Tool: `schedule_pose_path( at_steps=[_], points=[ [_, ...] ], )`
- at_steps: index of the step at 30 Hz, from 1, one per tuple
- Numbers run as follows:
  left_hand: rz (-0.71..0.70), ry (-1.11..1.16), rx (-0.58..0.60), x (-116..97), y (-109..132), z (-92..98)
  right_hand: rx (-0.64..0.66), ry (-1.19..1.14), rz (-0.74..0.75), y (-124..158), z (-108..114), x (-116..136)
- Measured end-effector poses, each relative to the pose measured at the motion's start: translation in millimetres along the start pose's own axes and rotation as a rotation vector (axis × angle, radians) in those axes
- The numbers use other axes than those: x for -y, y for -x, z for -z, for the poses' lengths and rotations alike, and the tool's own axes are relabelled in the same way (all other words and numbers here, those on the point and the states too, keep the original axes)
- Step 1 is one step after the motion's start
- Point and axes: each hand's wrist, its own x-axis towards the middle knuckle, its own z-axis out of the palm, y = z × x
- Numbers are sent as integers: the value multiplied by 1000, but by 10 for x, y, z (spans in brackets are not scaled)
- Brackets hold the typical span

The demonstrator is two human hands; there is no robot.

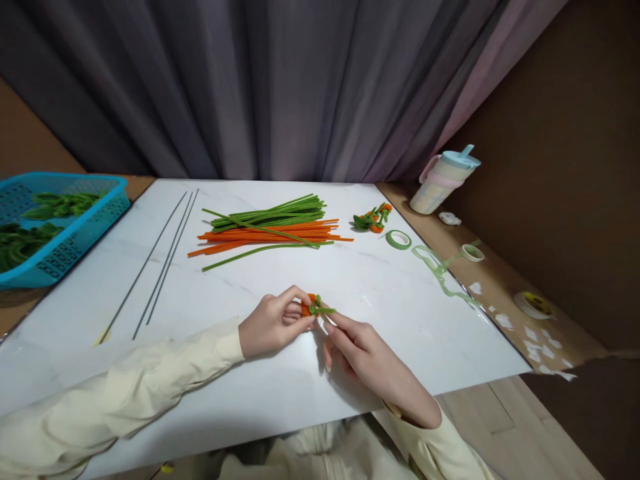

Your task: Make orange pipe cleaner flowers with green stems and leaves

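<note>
Between finger and thumb, my left hand (pixel 274 323) pinches a small orange and green pipe-cleaner piece (pixel 314 307) just above the white tabletop. A short green end sticks out to the right, and the fingers of my right hand (pixel 364 348) are closed at that end. Finger and thumb of the right hand press together there; the exact contact is too small to make out. Farther back lie a bundle of green pipe cleaners (pixel 275 213) and a bundle of orange ones (pixel 280 235). A few green stems lie across and in front of them.
Three thin dark wires (pixel 163 267) lie at left, near a blue basket (pixel 95 227) of green leaf shapes. At right are finished orange-green pieces (pixel 376 219), green tape (pixel 399 240), a loose tape strip (pixel 440 272), a tumbler (pixel 443 180) and paper scraps (pixel 533 347).
</note>
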Motion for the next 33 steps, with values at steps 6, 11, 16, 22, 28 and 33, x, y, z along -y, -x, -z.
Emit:
schedule_pose_path(
  at_steps=[6,11,16,22,28,33],
  points=[
    [113,134,-8,6,-18,-20,-47,313,122,21,-44,-8],
    [219,276,9,-24,-48,9,-45,478,139,34,-59,-21],
    [326,477,79,-74,-91,76,-51,520,160,20,-45,-11],
    [353,471,59,-65,-116,62,-53,479,162,26,-46,-17],
    [334,497,88,-32,-115,68,-67,382,152,34,-22,20],
    [309,512,61,-66,-99,46,-78,330,146,16,-26,74]
  ],
)
